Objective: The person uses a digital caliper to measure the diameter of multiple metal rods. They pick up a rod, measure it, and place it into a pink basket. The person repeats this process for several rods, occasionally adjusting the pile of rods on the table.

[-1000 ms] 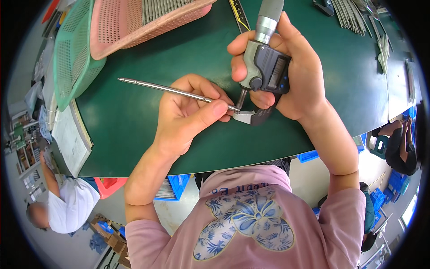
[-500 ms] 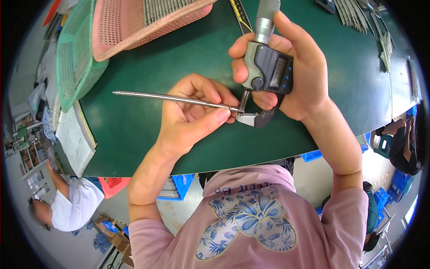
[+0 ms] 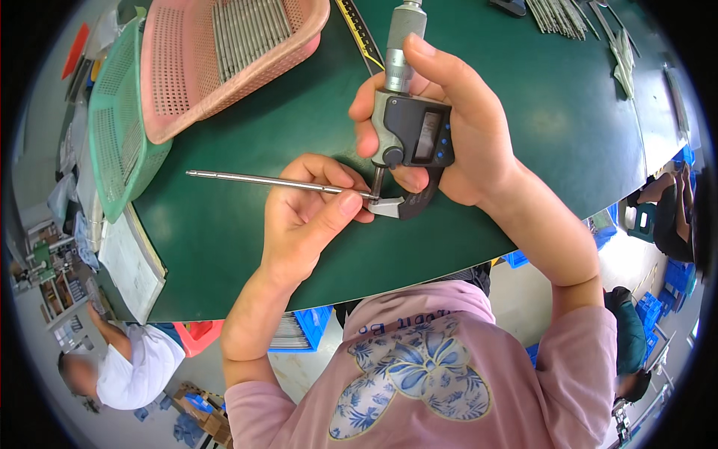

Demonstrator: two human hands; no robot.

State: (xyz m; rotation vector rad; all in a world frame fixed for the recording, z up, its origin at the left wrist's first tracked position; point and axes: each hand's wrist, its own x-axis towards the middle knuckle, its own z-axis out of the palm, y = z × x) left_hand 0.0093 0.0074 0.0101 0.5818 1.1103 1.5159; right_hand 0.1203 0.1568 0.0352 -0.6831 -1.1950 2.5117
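Observation:
My right hand (image 3: 473, 123) is wrapped round a digital micrometer (image 3: 410, 127), thumb along its silver thimble. In my left hand (image 3: 303, 224), a thin steel rod (image 3: 258, 179) is pinched between thumb and fingers, pointing out to the left. The rod's right end sits in the micrometer's jaw gap, between the spindle and the anvil. Whether both faces touch the rod is too small to tell. Both hands are above the green table (image 3: 224, 254).
At the far left a pink basket (image 3: 176, 112) holds several steel rods (image 3: 250, 34), beside a green basket (image 3: 112, 172). Papers (image 3: 131, 262) lie at the left edge. More rods (image 3: 557, 16) lie far right. A black-and-yellow ruler (image 3: 360, 34) lies behind the micrometer. A person in white (image 3: 138, 367) is at lower left.
Both hands, with the rod and micrometer, appear shifted left and slightly lower in view. The surroundings have shifted too, the baskets lower. The rod's end stays in the micrometer's gap.

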